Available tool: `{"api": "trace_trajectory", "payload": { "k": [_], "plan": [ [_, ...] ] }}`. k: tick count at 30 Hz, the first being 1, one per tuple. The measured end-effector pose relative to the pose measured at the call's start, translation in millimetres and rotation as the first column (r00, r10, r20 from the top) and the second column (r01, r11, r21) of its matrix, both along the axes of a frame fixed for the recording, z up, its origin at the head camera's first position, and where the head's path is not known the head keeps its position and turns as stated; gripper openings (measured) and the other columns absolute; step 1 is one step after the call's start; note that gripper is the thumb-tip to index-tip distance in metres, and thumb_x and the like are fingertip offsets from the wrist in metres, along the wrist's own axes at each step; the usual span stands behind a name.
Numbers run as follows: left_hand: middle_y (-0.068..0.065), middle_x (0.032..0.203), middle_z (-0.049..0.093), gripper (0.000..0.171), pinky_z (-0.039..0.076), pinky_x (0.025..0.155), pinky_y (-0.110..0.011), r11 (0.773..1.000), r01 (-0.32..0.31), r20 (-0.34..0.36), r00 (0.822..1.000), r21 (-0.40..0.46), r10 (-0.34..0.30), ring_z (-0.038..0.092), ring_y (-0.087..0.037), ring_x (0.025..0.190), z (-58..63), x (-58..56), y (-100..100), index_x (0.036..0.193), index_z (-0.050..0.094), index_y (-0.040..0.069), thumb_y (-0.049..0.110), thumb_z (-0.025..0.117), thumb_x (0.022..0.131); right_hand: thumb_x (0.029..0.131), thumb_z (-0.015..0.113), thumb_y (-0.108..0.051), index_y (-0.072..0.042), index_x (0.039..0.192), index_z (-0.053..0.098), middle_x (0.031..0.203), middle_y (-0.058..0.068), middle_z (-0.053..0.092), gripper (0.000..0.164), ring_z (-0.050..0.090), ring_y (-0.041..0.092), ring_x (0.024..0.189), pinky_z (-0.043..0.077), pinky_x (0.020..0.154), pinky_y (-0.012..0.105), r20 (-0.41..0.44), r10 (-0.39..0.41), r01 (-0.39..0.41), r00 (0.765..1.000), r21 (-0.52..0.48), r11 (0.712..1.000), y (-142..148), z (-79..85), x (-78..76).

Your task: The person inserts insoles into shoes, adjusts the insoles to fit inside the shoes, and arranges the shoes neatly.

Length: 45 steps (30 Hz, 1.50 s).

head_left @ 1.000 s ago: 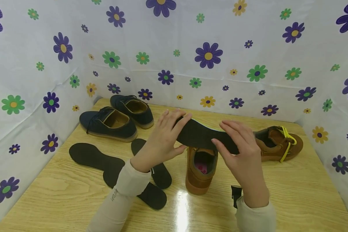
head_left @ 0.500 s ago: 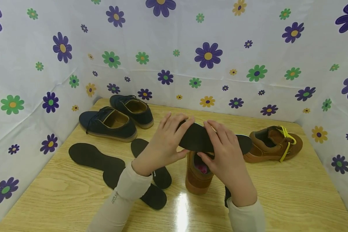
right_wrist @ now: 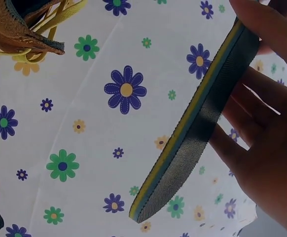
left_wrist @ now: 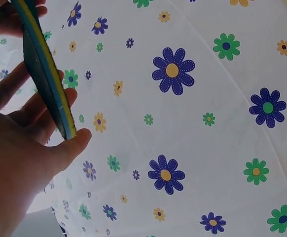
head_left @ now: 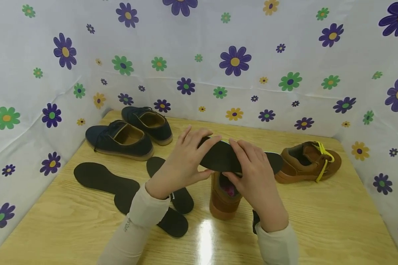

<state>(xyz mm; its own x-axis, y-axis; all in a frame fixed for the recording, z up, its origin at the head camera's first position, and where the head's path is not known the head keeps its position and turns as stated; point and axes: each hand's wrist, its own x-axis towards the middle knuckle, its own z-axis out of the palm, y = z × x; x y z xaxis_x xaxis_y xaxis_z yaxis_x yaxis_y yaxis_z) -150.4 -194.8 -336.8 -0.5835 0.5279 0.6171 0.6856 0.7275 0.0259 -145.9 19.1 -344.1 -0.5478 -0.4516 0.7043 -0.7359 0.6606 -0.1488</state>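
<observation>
A black insole (head_left: 219, 157) with a yellow and blue layered edge is held up in the air by both hands. My left hand (head_left: 184, 163) grips its left end between thumb and fingers; the left wrist view shows that end of the insole (left_wrist: 47, 81) edge-on. Nearer the other end, my right hand (head_left: 257, 176) pinches it, and the insole (right_wrist: 195, 128) sticks out past the fingers in the right wrist view. Below it a brown shoe (head_left: 223, 208) stands on the table, heel toward me, with something pink inside; its front is hidden.
Another brown shoe (head_left: 330, 165) with yellow laces lies at right. Two dark blue shoes (head_left: 137, 149) stand at back left. Black insoles (head_left: 96, 176) lie on the wooden table (head_left: 53, 228) at left. A small black piece (head_left: 255, 221) is partly behind my right wrist. Flowered cloth (head_left: 199, 70) surrounds the table.
My right hand has shifted left along the insole, from its right end toward its middle. The left hand keeps its grip. The head view has turned slightly.
</observation>
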Motion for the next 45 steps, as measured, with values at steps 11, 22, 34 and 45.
{"api": "trace_trajectory", "payload": {
  "k": [11,22,34,45],
  "plan": [
    [-0.021,0.143,0.039,0.088,0.012,0.113,-0.061,0.996,0.029,-0.020,0.999,0.088,-0.028,0.026,-0.041,0.142,7.5,-21.5,3,0.143,0.049,0.013,0.035,0.087,0.067,0.065,0.090,-0.021,0.004,0.129,0.062,0.113,0.019,0.061,0.074,0.062,0.036,0.099,0.052,0.084,0.046,0.014,-0.092,0.093,0.996,-0.126,0.988,6,0.6,-3.7],
    [-0.018,0.124,0.051,0.054,0.038,0.099,-0.047,0.971,0.045,-0.037,0.999,0.233,-0.038,0.048,-0.034,0.118,-5.5,-39.1,28,0.125,0.056,-0.002,0.015,0.079,0.080,0.074,0.084,-0.029,0.003,0.125,0.066,0.104,0.011,0.066,0.063,0.066,0.020,0.094,0.055,0.078,0.033,0.319,-0.152,0.312,0.936,-0.541,0.781,31,6.6,-13.1],
    [-0.006,0.094,0.045,0.032,0.031,0.074,-0.037,0.989,0.011,0.344,0.938,-0.145,0.040,0.040,-0.024,0.086,-42.4,-41.9,62,0.094,0.056,0.007,0.020,0.080,0.079,0.081,0.077,-0.037,0.004,0.120,0.062,0.101,0.015,0.064,0.058,0.067,0.005,0.073,0.055,0.067,0.023,0.702,0.039,0.523,0.712,-0.566,0.637,53,7.5,-4.6],
    [-0.003,0.087,0.046,0.012,0.031,0.069,-0.034,0.990,-0.007,0.317,0.947,-0.142,0.052,0.037,-0.020,0.078,-51.1,-46.5,69,0.084,0.064,0.009,0.011,0.075,0.082,0.083,0.072,-0.047,0.008,0.119,0.059,0.100,0.017,0.061,0.067,0.068,0.018,0.076,0.057,0.071,0.033,0.872,0.086,0.464,0.482,-0.337,0.819,84,10.9,-4.9]
  ]
}}
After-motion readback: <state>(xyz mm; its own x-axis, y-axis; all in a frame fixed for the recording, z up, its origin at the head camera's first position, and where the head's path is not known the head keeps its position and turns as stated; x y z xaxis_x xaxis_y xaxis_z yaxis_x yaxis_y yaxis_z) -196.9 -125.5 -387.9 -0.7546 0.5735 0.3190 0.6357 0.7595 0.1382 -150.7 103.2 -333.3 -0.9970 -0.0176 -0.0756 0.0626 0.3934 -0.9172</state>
